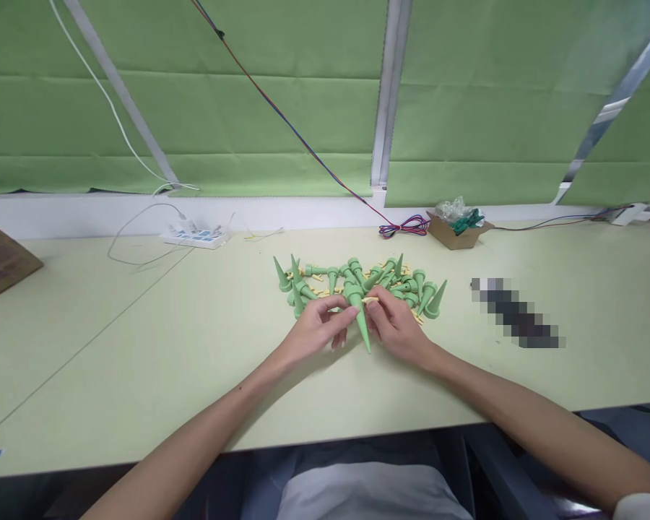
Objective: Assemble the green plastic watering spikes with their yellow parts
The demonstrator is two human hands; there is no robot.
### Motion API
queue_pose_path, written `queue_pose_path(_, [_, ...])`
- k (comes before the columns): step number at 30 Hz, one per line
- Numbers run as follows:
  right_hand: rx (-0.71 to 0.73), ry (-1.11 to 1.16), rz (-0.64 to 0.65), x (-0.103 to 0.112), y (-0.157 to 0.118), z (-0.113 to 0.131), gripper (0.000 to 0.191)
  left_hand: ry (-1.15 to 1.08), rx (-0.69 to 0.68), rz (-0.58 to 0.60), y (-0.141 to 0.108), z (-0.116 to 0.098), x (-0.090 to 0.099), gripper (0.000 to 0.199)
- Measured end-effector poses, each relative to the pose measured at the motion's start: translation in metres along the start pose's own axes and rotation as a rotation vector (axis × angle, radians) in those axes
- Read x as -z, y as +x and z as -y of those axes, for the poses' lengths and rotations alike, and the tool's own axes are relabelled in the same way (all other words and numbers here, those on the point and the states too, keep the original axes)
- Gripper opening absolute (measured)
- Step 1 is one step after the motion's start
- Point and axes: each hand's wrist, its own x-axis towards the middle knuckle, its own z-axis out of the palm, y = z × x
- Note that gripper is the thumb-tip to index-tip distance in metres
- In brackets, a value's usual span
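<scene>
A green plastic spike (pixel 362 321) with a wide capped end is held by my left hand (pixel 319 323), its tip pointing down toward me. My right hand (pixel 398 326) pinches a small yellow piece (pixel 369 299) against the spike's side, near the cap. Just beyond both hands lies a pile of similar green spikes (pixel 427 295) mixed with small yellow pieces (pixel 318 292). A few of those spikes stand upright on their caps. My hands hide part of the pile's front.
On the pale table (pixel 184 361) stand a white power strip (pixel 198 237) at the back left and a small cardboard box (pixel 455 235) with plastic wrap at the back right. Coiled wires (pixel 406 227) lie beside the box. A blurred dark object (pixel 517 314) is at right, a brown object (pixel 3 261) far left.
</scene>
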Motion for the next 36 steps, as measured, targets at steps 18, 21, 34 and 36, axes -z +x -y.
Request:
queue_pose_path(18, [-0.054, 0.130, -0.048, 0.001, 0.001, 0.005, 0.056, 0.332, -0.310, -0.182, -0.001, 0.012, -0.009, 0.031])
queue_pose_path(21, [-0.041, 0.133, -0.061, 0.000, 0.001, 0.005, 0.057, 0.360, -0.348, -0.189, -0.002, 0.013, -0.009, 0.027])
queue_pose_path(34, [0.010, 0.167, 0.008, -0.004, -0.001, 0.001, 0.044, 0.303, -0.149, -0.238, 0.001, 0.007, -0.010, 0.014])
queue_pose_path(36, [0.026, 0.160, 0.021, -0.003, -0.001, 0.001, 0.044, 0.222, -0.099, -0.193, 0.002, 0.007, -0.009, 0.014])
